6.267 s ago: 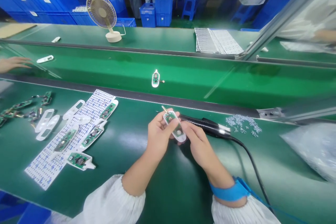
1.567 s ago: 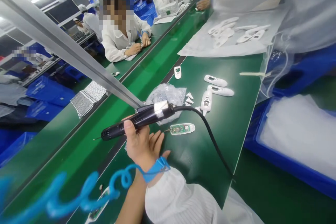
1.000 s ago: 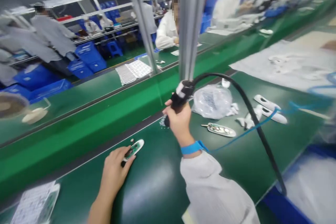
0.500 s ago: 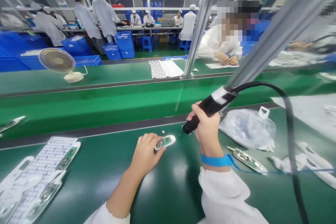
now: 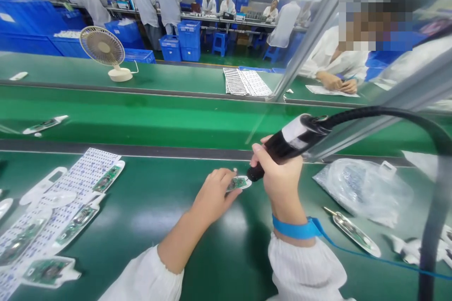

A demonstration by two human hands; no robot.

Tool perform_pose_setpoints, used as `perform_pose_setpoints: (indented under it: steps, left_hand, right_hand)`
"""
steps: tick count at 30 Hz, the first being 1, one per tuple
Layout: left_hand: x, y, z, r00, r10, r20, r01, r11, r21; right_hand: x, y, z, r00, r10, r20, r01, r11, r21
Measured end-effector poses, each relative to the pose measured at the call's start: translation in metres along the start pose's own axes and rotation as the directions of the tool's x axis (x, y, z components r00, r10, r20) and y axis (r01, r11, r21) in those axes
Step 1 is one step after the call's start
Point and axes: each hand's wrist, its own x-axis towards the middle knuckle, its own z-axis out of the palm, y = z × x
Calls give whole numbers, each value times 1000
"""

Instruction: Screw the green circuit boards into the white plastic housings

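Note:
My left hand (image 5: 215,196) grips a small white oval shell with a green circuit board (image 5: 238,183) against the green belt. My right hand (image 5: 280,169) is wrapped around a black electric screwdriver (image 5: 282,148), its tip close beside the shell, and the hand hides part of the tool's lower end. A thick black cord (image 5: 384,112) arcs away from the tool to the right. A blue wrist strap (image 5: 291,228) circles my right wrist, with a thin blue lead running off to the right.
To the left, a sheet of blue-printed labels (image 5: 95,167) carries several white shells with boards. To the right lie a clear plastic bag (image 5: 363,193) and a metal-looking board (image 5: 353,235). An aluminium-framed glass partition (image 5: 318,42) separates a co-worker's hands (image 5: 334,82) on the far bench.
The view has swung back from the right. My right hand has carried the screwdriver down to the shell, and my left hand has turned the shell slightly on the belt.

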Motion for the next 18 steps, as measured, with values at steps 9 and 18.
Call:
perform_pose_setpoints:
  steps: [9,18]
  left_hand:
    - [2,2,2,1000,-20,13,20,1000,17]
    - [3,3,2,999,-25,25,25,999,27]
  right_hand:
    - [-1,1,1,1000,-15,14,15,1000,6]
    - [-1,7,3,1000,-9,18,9,1000,2]
